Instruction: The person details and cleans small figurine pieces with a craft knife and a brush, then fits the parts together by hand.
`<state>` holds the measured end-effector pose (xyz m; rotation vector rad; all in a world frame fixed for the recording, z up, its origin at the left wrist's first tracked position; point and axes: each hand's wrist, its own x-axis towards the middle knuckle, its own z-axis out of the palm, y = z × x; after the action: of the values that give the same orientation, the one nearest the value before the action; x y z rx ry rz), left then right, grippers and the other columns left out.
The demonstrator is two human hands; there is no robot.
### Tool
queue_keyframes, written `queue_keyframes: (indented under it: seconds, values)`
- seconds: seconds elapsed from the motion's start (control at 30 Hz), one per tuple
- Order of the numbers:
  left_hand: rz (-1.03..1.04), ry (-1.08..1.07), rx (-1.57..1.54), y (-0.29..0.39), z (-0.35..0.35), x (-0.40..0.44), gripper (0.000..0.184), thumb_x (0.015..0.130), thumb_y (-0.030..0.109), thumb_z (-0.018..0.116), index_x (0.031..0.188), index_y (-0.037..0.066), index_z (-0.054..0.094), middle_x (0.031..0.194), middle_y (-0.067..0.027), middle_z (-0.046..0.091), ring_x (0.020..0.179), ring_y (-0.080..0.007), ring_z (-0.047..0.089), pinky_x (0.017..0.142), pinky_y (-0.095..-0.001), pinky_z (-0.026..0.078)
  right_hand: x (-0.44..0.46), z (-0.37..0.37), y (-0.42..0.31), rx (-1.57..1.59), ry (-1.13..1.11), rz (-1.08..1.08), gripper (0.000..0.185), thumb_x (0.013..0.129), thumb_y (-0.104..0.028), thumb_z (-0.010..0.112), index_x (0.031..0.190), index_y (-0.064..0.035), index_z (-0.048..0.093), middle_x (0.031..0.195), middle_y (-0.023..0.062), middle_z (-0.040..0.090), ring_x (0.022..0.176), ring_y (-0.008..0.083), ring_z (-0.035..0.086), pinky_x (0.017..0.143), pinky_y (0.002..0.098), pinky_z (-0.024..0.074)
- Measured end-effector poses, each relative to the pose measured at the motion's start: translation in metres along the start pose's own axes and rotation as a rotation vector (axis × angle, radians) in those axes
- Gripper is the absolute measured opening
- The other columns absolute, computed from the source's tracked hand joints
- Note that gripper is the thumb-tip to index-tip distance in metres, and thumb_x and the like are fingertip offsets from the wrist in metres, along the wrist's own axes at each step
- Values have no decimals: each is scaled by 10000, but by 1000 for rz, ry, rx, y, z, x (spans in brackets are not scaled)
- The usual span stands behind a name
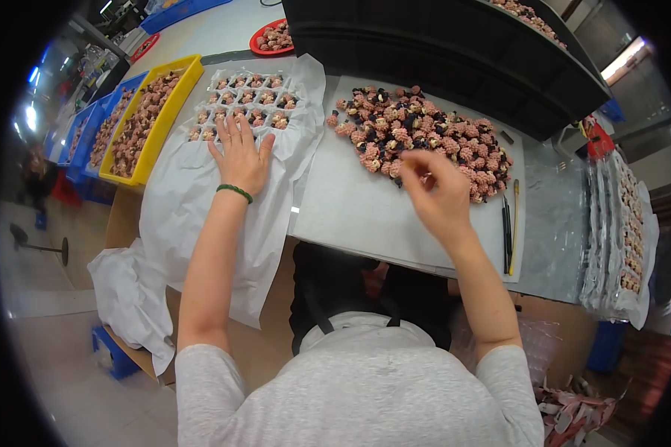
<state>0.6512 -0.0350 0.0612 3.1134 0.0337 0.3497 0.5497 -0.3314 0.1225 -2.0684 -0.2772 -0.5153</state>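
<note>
Pink pieces (434, 138) lie in a loose heap directly under and beyond my right hand (432, 182), which is over the heap's near edge. Its fingers are curled, thumb and forefinger narrow; I cannot tell whether a piece is pinched between them. My left hand (243, 156) is flat and wide, fingers spread over the near rows of the compartment tray (252, 89), hiding some cells. A green beaded bracelet (235, 193) circles that wrist.

Materials: pieces small, rounded and knobbly, pink with dark and cream parts. Tray white, thin-walled, gridded; pieces sit in its cells. Beneath it, a creased white sheet (190, 197) hangs over the near edge of the desk (555, 231). The heap rests on a smoother white sheet (335, 205).

Surroundings: tall black bin (425, 56) just behind the heap, walling off the far side. Black pen-like tool (507, 237) and slim yellow tool (514, 231) side by side, right of my right hand. Stacked filled trays (625, 231) at far right. Left of the tray, a yellow bin (188, 91) full of similar pieces, blue bins (80, 176) beyond; red dish (253, 42) at the back.
</note>
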Motion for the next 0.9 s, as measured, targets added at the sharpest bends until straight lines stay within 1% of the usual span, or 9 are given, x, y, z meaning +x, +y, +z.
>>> queue_keyframes:
  seconds: [0.07, 0.17, 0.3, 0.43, 0.53, 0.63, 0.73, 0.8, 0.9]
  values:
    - [111, 319, -71, 15, -18, -7, 604, 879, 430, 422, 1287, -11, 356, 1382, -196, 275, 1312, -357, 159, 1017, -566, 111, 34, -2, 10, -184, 150, -72, 203, 758, -95, 635, 951, -31, 622, 798, 66, 627, 705, 143, 587, 571, 257, 451]
    - [295, 273, -468, 48, -63, -30, 436, 848, 302, 518, 1166, 6, 495, 1302, -201, 386, 1279, -371, 228, 993, -562, 164, 67, 1, 24, -582, 207, -131, 230, 753, -174, 647, 939, -39, 633, 796, 96, 636, 768, 206, 590, 645, 328, 473]
    - [423, 229, -830, 85, -87, -68, 276, 797, 171, 584, 1030, 25, 587, 1109, -170, 557, 1112, -367, 454, 940, -423, 330, 78, 7, 35, -671, 15, 33, 242, 748, -237, 653, 903, -50, 649, 797, 112, 640, 816, 240, 582, 703, 375, 470]
    - [373, 12, -1168, 101, -80, -85, 261, 828, 128, 582, 1052, -7, 576, 1053, -123, 598, 985, -248, 557, 856, -325, 423, 54, 6, 19, -438, 181, -201, 160, 745, -140, 658, 874, -46, 648, 811, 104, 641, 724, 206, 608, 677, 311, 480]
    - [-58, -400, -1788, 114, -72, -91, 268, 896, 155, 509, 1094, -19, 558, 948, -51, 609, 804, -85, 553, 724, -238, 459, 14, 10, -8, -86, 147, -199, 170, 712, -20, 676, 876, -32, 637, 816, 84, 636, 671, 162, 607, 639, 262, 481]
    - [-140, -532, -2059, 124, -64, -97, 248, 871, 180, 560, 1031, -6, 597, 860, -30, 614, 746, -70, 548, 682, -209, 453, -28, 15, -19, 18, 122, -293, 237, 660, 64, 704, 871, -2, 619, 819, 98, 614, 695, 167, 604, 633, 262, 501]
    - [-101, -587, -2023, 127, -58, -106, 226, 853, 150, 585, 1010, -11, 608, 821, -31, 613, 724, -74, 550, 662, -205, 453, -58, 19, -18, 87, 98, -264, 257, 694, 60, 684, 931, 17, 594, 856, 111, 613, 719, 172, 607, 693, 271, 506]
    - [-86, -575, -2019, 128, -59, -110, 188, 826, 90, 610, 977, -21, 619, 813, -45, 620, 731, -80, 561, 661, -206, 459, -72, 25, -21, 531, 225, 157, 253, 759, 32, 640, 998, 34, 559, 888, 116, 612, 755, 179, 614, 717, 276, 512]
    - [-68, -543, -1994, 129, -59, -113, 176, 814, 64, 618, 965, -26, 620, 823, -56, 625, 738, -85, 568, 663, -207, 463, -84, 24, -13, 839, 81, 455, 226, 819, -1, 583, 1034, 49, 532, 917, 120, 609, 781, 186, 619, 715, 290, 523]
